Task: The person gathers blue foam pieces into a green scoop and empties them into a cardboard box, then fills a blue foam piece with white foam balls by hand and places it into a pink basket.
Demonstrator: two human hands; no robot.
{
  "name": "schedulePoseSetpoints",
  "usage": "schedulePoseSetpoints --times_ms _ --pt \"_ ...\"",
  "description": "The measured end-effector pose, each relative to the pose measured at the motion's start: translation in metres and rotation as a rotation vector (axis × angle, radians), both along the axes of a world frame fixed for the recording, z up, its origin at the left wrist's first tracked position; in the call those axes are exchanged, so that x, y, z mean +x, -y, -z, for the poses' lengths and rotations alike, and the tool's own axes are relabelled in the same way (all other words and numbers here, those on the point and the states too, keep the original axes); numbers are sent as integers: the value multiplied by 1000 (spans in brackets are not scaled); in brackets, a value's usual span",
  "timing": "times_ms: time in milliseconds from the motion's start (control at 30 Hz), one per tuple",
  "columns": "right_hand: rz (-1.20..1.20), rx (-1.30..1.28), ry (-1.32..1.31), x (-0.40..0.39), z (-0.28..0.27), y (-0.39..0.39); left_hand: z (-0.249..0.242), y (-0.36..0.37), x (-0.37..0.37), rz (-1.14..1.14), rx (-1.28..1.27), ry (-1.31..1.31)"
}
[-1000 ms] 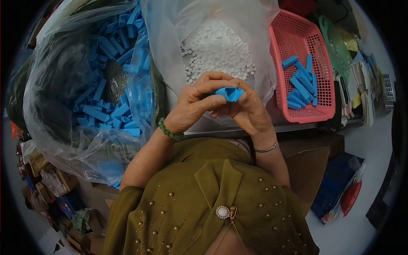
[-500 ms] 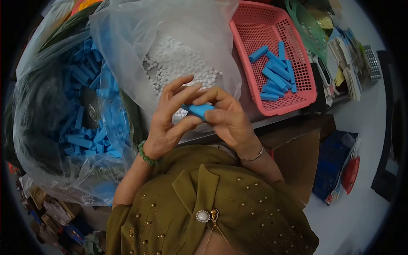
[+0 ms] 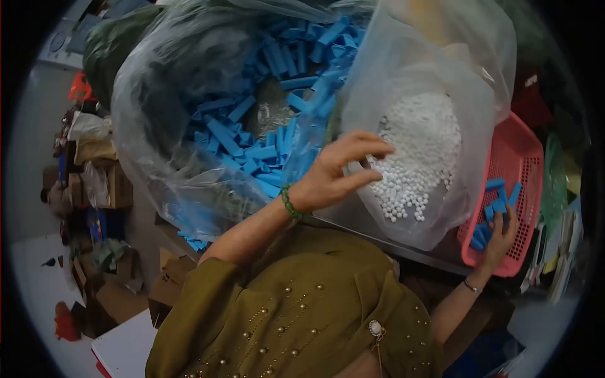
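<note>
My left hand (image 3: 337, 170) hangs over the near left part of a pile of small white balls (image 3: 423, 148), its thumb and fingers apart and nothing seen between them. The balls lie on a clear plastic bag (image 3: 482, 82). At the right, my right hand (image 3: 501, 238) reaches into a pink basket (image 3: 528, 148), fingers spread and touching blue pieces (image 3: 495, 208). Whether one piece is still between these fingers is partly hidden. Left of the balls, a large plastic-lined bag (image 3: 148, 126) holds several folded blue pieces (image 3: 222, 135).
Cardboard boxes (image 3: 116, 293) and a white board (image 3: 126, 346) are at the lower left. Beyond the pink basket lie a green mesh basket (image 3: 554, 183) and stacked papers (image 3: 567, 252). Some blue pieces (image 3: 192, 241) show below the large bag.
The view has swung left. My hands, earlier together on a blue piece, are now apart: the right has moved into the pink basket, and the left has let go and stays near the balls.
</note>
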State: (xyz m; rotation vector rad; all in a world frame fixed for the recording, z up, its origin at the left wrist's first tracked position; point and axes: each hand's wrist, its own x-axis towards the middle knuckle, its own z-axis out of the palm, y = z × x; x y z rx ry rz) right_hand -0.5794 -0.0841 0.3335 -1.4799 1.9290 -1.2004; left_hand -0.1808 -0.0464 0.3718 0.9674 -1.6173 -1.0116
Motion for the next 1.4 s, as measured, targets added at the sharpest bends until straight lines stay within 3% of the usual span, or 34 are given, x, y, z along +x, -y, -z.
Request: schedulePoseSetpoints --times_ms 33,100,167,200,267,367,500,567,600,667,767,900,1033,1100,1233,1367,1400 --pt "-26 -7 16 5 -6 1 -3 4 15 -148 40 -92" --pt "21 -88 -279 12 -21 -2 3 24 62 -372 36 -20" --pt "58 -146 -129 16 -34 -7 11 46 109 -563 134 231" --pt "93 -191 12 18 -38 -11 15 58 122 -562 118 231" --pt "15 -204 49 24 -44 -25 22 84 142 -635 -18 612" --pt "-172 -255 88 62 -57 -36 40 143 164 -649 -250 713" --pt "-332 -281 60 97 -67 -44 24 218 172 -669 -224 854" --pt "-327 -283 50 102 -69 -44 -8 238 156 -396 216 984" --pt "-316 -259 54 103 -68 -44 0 262 156 -403 200 967" --pt "-308 -239 43 105 -67 -44 28 313 159 -99 95 1094" --pt "-292 -222 54 108 -65 -39 15 308 143 -287 50 1068" --pt "-280 -220 52 108 -67 -39 43 306 164 -325 45 1121" --pt "-300 -208 39 105 -64 -41 25 260 194 -58 137 1119" --pt "-297 -188 62 106 -63 -41 -1 222 189 -22 328 1334" --pt "-297 -238 72 97 -61 -38 -19 159 185 101 334 1517" --pt "-277 -287 71 86 -65 -34 -51 164 178 257 452 1512" --pt "-272 -297 71 83 -66 -33 -50 174 171 156 396 1503"
